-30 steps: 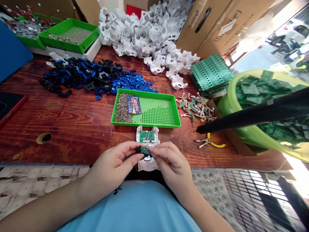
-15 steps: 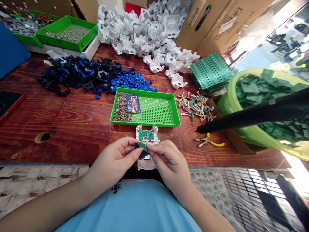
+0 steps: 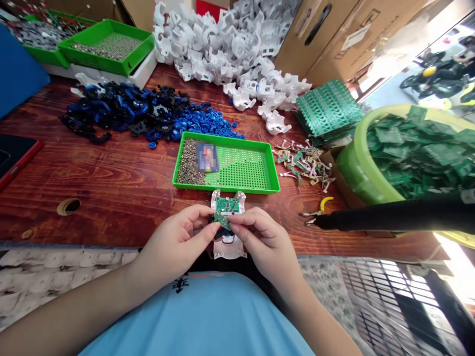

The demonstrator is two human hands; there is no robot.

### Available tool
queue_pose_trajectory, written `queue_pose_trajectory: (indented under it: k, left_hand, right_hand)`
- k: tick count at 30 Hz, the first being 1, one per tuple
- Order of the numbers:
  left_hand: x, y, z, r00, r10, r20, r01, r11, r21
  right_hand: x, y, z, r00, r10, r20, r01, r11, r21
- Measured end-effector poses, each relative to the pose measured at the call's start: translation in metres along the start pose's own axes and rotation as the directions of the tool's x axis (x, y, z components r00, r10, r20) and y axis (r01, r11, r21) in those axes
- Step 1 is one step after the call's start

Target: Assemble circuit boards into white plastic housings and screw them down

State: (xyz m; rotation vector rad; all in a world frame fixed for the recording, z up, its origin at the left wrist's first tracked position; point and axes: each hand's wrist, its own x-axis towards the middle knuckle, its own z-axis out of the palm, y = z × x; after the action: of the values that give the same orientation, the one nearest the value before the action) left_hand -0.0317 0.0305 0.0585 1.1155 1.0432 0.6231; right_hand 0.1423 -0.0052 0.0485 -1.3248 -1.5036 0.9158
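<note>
My left hand (image 3: 181,242) and my right hand (image 3: 265,242) meet at the table's near edge, both pinching a small green circuit board (image 3: 222,220) between fingertips. Under them lies a white plastic shell (image 3: 229,248) with a dark part on it. Just beyond my fingers sits another white shell holding a green board (image 3: 227,203). A green tray (image 3: 241,170) with a heap of small screws (image 3: 188,169) and a card stands right behind it.
Blue and black plastic parts (image 3: 141,116) lie at the left, white shells (image 3: 230,49) are heaped at the back. Green board panels (image 3: 326,111), a lime tub of boards (image 3: 411,148), yellow-handled pliers (image 3: 319,210) and a black tool (image 3: 389,217) are at the right.
My hands have shifted slightly away from me with the small board. The black tool at the right has dropped lower in the view.
</note>
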Motion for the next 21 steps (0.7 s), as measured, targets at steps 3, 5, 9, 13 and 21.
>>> queue_pose_trajectory:
  k: [3, 5, 9, 13, 21]
  left_hand:
    - [0.001, -0.001, -0.001, 1.000, -0.025, 0.005, 0.026, 0.997, -0.078]
    - [0.003, -0.002, -0.001, 0.999, -0.051, 0.015, 0.053, 0.990, -0.130]
    - [0.007, -0.003, -0.001, 0.996, -0.082, 0.024, 0.085, 0.982, -0.169]
    - [0.008, 0.000, -0.002, 0.997, -0.063, 0.050, 0.071, 0.982, -0.173]
    - [0.005, -0.002, -0.002, 0.994, -0.106, 0.031, 0.110, 0.975, -0.194]
  right_hand:
    - [0.000, 0.000, 0.001, 0.998, -0.055, -0.003, 0.055, 0.998, -0.013]
    - [-0.001, 0.000, 0.001, 0.998, -0.067, -0.002, 0.067, 0.997, -0.027]
    - [-0.003, -0.002, 0.000, 0.999, -0.036, 0.028, 0.037, 0.999, -0.034]
    - [-0.006, -0.004, -0.002, 0.998, 0.000, 0.060, 0.002, 1.000, -0.028]
    - [-0.010, -0.001, -0.003, 0.999, 0.011, 0.042, -0.010, 1.000, -0.017]
